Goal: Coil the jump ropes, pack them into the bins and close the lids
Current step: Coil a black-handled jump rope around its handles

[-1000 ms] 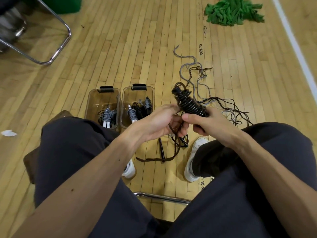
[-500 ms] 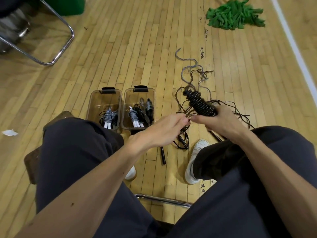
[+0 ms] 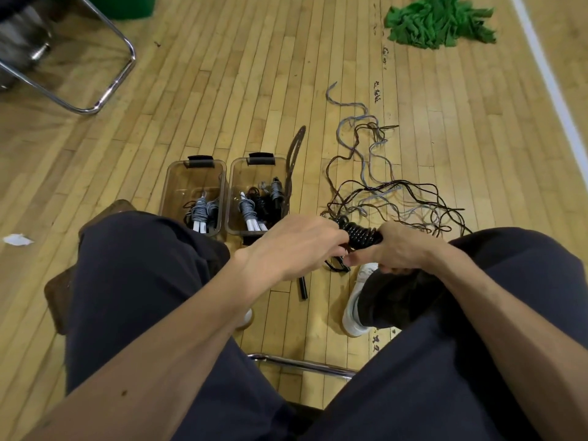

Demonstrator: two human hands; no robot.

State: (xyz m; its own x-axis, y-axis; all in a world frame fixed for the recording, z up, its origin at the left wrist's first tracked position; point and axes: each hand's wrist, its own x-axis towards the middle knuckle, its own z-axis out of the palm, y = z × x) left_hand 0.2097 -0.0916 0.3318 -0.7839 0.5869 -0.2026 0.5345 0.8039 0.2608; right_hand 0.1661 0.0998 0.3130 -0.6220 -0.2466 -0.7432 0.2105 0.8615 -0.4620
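**A:** Head view first: why is the black jump rope (image 3: 362, 234) held crosswise between the hands?

**B:** So it can be wound, I'd judge. The right hand (image 3: 405, 249) has its fingers (image 3: 386, 232) clamped round the wound bundle as an anchor. The left hand (image 3: 294, 246) has its fingers (image 3: 334, 241) curled at the bundle's near end, seemingly pinching the strand. A blurred loop (image 3: 292, 154) rises beyond the left fingers.

**A:** And the bins?

**B:** Both sit on the floor (image 3: 254, 74) just beyond the left fingers, side by side, lids off. The left bin (image 3: 166, 192) holds a grey coil (image 3: 199, 210) with white handles (image 3: 199, 226). The right bin (image 3: 229, 192) holds grey coils (image 3: 247, 209) and a black coil (image 3: 262, 202). Beyond the right fingers, loose ropes (image 3: 381, 192) sprawl tangled, not yet coiled.
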